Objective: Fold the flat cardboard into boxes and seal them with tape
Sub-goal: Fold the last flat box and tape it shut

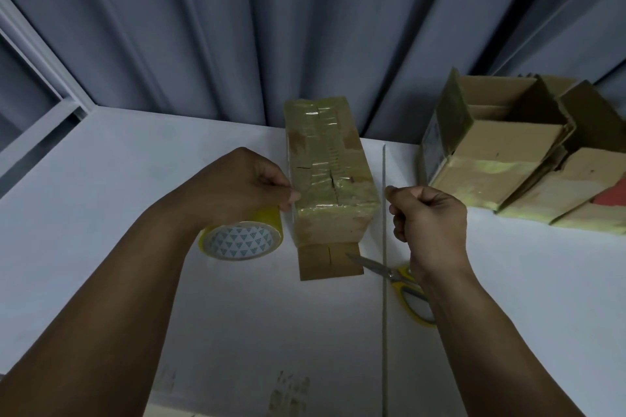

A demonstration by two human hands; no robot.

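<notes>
A person's left hand (244,186) curls over a yellow tape roll (242,240), gripping it, with one fingertip at the left edge of a long, narrow cardboard box (330,173). The right hand (430,213) hovers just right of the box's near corner, its fingers curled and its thumb pressed to the forefinger. Whether a strip of tape is pinched there cannot be told.

The box stands in the middle of a pale table (135,179), its long axis running from near to far. Glossy, wrinkled tape covers its top and near face and gives the brown card a greenish-yellow sheen. A dark crack runs along the top seam, with a shorter slit to its left. At the near end a flap (325,264) of bare brown cardboard, slit down its middle, lies flat on the table.

The tape roll sits just left of the box, its white core printed with small triangles. Yellow-handled scissors (399,278) lie near the flap's right corner, partly under the right wrist, across a thin grey seam (384,315) in the tabletop. Far right, well apart from the box, open cartons (508,152) patched with yellowish tape stand together. A grey pleated curtain (237,27) hangs behind, with a window frame (40,54) at far left.
</notes>
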